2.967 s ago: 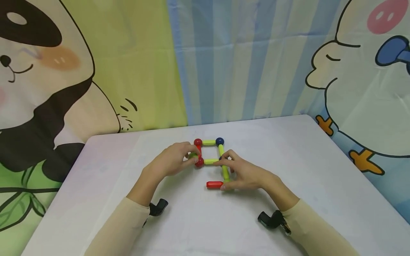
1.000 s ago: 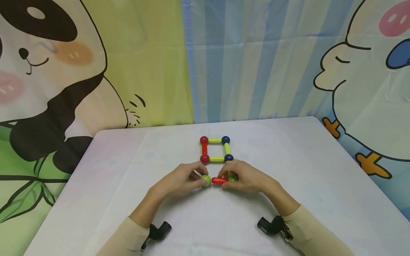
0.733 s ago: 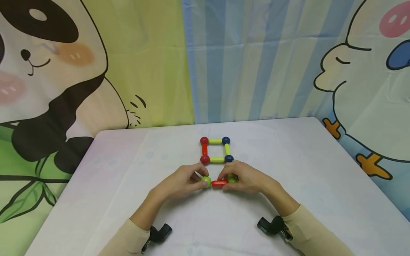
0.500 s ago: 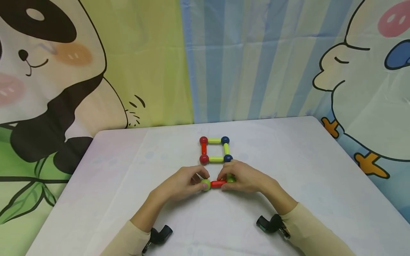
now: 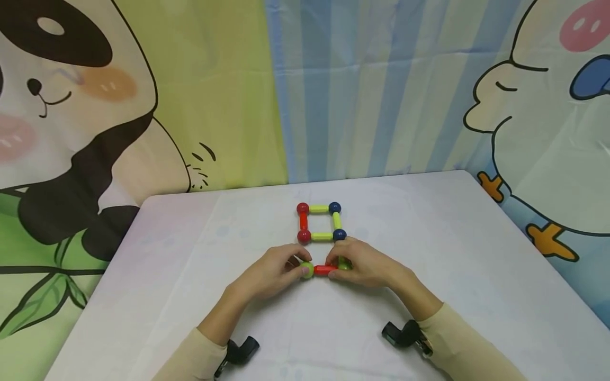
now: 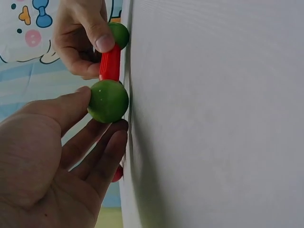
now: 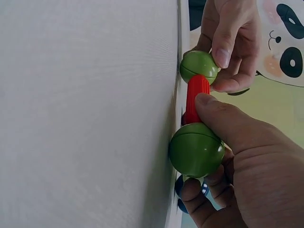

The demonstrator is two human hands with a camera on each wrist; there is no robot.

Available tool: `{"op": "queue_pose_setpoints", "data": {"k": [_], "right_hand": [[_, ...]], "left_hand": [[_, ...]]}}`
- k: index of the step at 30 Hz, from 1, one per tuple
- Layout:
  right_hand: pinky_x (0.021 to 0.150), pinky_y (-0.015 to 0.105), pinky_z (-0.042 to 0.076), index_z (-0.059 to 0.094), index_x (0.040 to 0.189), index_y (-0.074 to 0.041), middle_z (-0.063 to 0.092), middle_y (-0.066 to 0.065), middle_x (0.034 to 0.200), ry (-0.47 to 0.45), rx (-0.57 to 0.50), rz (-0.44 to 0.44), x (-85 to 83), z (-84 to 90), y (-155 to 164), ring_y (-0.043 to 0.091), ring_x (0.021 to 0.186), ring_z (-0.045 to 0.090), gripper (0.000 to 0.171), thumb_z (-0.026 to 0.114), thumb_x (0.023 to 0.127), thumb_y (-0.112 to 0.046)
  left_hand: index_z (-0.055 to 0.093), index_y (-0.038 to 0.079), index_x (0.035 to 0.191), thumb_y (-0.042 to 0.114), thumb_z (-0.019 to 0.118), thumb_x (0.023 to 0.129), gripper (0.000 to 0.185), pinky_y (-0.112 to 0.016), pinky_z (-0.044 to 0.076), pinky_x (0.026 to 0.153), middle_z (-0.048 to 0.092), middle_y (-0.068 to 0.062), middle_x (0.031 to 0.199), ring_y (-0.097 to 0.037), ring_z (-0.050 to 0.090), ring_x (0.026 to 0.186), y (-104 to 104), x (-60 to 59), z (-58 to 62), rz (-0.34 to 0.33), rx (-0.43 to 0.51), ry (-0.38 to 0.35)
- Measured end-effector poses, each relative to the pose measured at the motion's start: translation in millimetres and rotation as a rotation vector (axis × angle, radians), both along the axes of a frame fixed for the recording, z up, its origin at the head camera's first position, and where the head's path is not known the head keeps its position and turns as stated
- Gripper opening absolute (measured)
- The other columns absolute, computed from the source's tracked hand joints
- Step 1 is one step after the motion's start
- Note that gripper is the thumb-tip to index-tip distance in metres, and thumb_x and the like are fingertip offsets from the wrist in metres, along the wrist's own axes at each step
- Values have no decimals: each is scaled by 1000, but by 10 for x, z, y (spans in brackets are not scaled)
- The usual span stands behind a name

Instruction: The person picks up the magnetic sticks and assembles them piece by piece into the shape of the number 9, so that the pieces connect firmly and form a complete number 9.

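On the desk (image 5: 429, 238) I see my left hand (image 5: 267, 275) pinching a green ball (image 5: 307, 270) against the red rod (image 5: 325, 270) my right hand (image 5: 367, 267) pinches, whose fingers half hide the second green ball (image 7: 196, 149).

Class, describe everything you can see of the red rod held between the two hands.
The red rod is a short, ribbed stick that looks like plastic, lying flat on the white table. A green ball sits at its left end, pinched by the left hand; another green ball sits at its right end. The right hand pinches the rod with thumb and finger.
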State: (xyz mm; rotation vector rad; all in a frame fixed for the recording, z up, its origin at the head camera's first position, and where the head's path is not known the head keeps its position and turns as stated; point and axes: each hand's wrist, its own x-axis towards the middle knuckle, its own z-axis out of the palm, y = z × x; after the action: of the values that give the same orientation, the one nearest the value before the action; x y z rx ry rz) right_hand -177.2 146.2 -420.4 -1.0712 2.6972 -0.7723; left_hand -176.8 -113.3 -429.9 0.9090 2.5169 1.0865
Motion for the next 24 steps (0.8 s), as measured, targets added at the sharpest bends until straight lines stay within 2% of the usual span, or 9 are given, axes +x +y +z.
{"op": "queue_pose_setpoints", "data": {"k": [12,18,24], "right_hand": [[79,29,43,68,103,-25,60,-14,98,-75,-42,2,0,-10,-87,9,91,48,25,73,82,-37],[75,29,46,66,107,-23,61,-9,102,-124,-107,2,20,55,-41,12,89,52,25,70,85,-35],[68,26,48,62,114,-20,59,-6,105,-99,-142,-20,-22,81,61,15,89,54,29,66,89,-32]], "left_hand": [[58,31,109,34,63,91,19,-26,49,83,59,19,102,-2,59,91,-133,62,-28,37,-27,-12],[60,24,113,34,61,91,23,-26,49,83,59,19,103,-1,59,91,-161,76,7,44,-21,-13],[59,20,118,34,60,92,29,-27,48,85,60,14,111,-1,58,96,-229,75,77,71,-18,11]]}}
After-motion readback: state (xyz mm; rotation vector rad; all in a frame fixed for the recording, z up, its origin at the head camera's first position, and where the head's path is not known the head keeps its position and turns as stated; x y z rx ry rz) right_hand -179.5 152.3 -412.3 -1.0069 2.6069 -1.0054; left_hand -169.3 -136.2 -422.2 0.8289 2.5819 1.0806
